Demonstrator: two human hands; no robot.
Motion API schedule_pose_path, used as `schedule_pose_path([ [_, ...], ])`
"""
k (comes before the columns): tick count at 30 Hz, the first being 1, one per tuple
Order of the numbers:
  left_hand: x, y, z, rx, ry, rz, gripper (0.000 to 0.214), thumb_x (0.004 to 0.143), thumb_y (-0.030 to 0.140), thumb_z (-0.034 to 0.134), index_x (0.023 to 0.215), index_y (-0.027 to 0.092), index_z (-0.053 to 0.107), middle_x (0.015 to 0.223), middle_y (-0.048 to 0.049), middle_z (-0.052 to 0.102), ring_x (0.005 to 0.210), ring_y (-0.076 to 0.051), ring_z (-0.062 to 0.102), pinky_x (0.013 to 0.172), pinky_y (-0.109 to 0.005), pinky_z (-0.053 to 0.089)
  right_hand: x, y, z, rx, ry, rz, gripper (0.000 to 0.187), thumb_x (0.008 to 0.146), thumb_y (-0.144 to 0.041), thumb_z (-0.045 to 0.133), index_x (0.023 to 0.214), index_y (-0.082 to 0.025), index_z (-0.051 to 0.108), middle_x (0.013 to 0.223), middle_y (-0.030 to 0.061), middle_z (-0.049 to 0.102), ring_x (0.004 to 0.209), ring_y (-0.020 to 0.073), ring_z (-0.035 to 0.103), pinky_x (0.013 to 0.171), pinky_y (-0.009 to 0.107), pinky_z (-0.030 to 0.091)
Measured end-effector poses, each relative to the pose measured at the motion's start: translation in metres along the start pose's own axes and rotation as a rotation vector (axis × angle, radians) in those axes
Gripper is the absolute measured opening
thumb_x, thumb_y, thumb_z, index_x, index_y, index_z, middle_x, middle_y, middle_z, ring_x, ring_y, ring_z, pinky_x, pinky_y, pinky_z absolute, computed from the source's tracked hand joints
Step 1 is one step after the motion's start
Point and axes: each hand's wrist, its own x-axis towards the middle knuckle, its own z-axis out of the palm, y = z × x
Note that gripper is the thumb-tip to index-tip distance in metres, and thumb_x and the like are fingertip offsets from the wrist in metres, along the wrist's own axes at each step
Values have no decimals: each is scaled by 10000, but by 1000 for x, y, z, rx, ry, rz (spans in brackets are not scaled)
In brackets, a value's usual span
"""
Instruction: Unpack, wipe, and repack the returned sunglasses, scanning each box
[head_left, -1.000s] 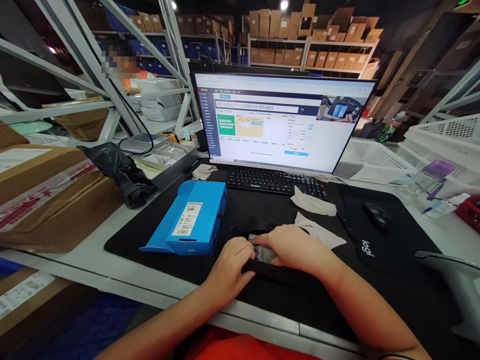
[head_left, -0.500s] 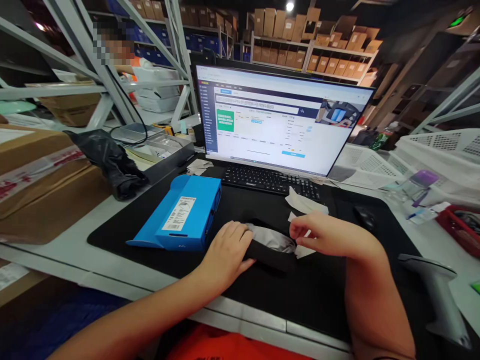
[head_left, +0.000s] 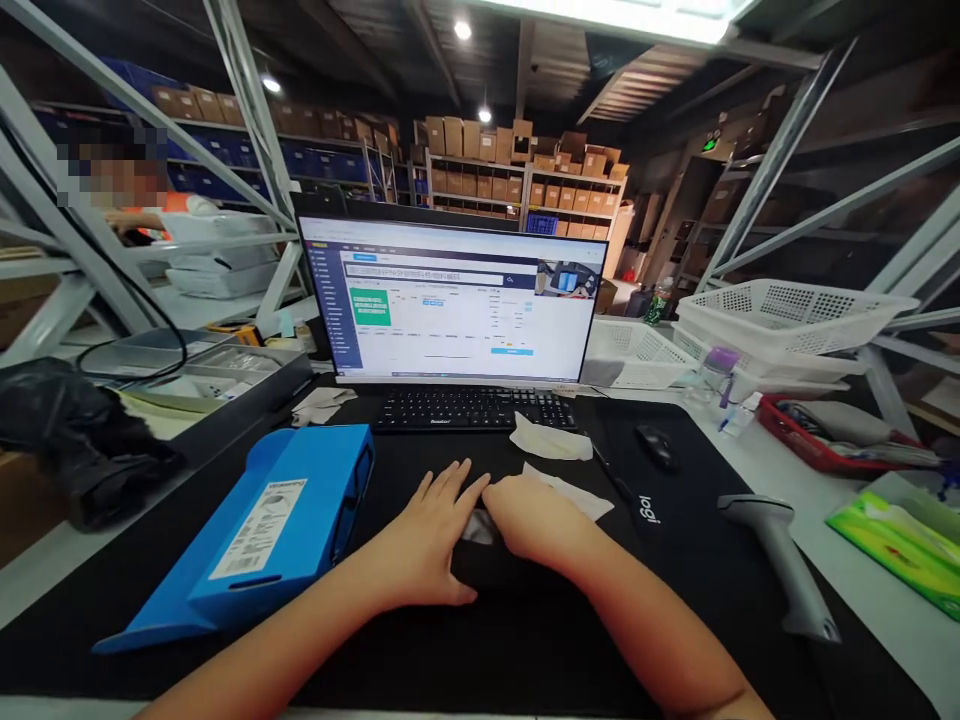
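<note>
and here at the near edge of the black mat, both bare forearms reach in, and the left hand is spread wide, palm down, fingers fanned forward, thumb out to the side, gripping nothing that shows. across from it the right hand is curled in, knuckles up, and whether anything is pinched under those fingers i cannot tell. between the two, there it is: a grey wrapped item, just a patch in view, lying right of the left hand and left of the right, whose curled fingers look the nearer, right up against its visible edge. its long axis? mostly covered, can't call it. over on the left sits the blue box, label up, slanting away from the person, and out right a grey scanner rests on the mat. beyond the hands, a pale paper scrap, then the keyboard and the lit monitor; further back, a co-worker in orange on the left, and shelves of cartons behind.
</note>
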Motion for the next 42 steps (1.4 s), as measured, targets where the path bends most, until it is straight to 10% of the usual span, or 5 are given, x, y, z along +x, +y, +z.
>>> schedule_pose_path([
  [9, -1, -4, -11, -8, 148, -127, 1036, 560, 288, 820, 1513, 206, 420, 1323, -176, 568, 1243, -387, 547, 1046, -550, 469, -4, 79, -33, 427, -232, -192, 222, 949, -330, 599, 1127, -221, 674, 966, -3, 767, 843, 121, 727, 710, 199, 553],
  [18, 12, -32, -5, 41, 314, -315, 982, 605, 422, 814, 1472, 153, 440, 1310, -196, 531, 1261, -418, 500, 1080, -593, 426, -8, 171, -30, 212, 237, 491, 383, 904, -283, 696, 1254, -136, 639, 1218, 150, 683, 1075, 260, 660, 918, 402, 532],
  [31, 14, -27, 7, 59, 256, -223, 955, 593, 374, 870, 1408, 115, 445, 1429, -245, 541, 1403, -428, 459, 1224, -715, 99, 53, 158, 16, -77, 120, 584, 400, 966, -371, 644, 1312, -176, 594, 1326, 108, 614, 1140, 257, 636, 952, 486, 553],
  [42, -1, -22, 11, 0, 419, -8, 693, 815, 388, 789, 1398, 167, 487, 1485, -209, 515, 1413, -364, 479, 1190, -676, 319, 60, 167, 24, -103, 63, 610, 373, 963, -374, 649, 1273, -168, 616, 1297, 104, 631, 1123, 249, 643, 944, 475, 555],
])
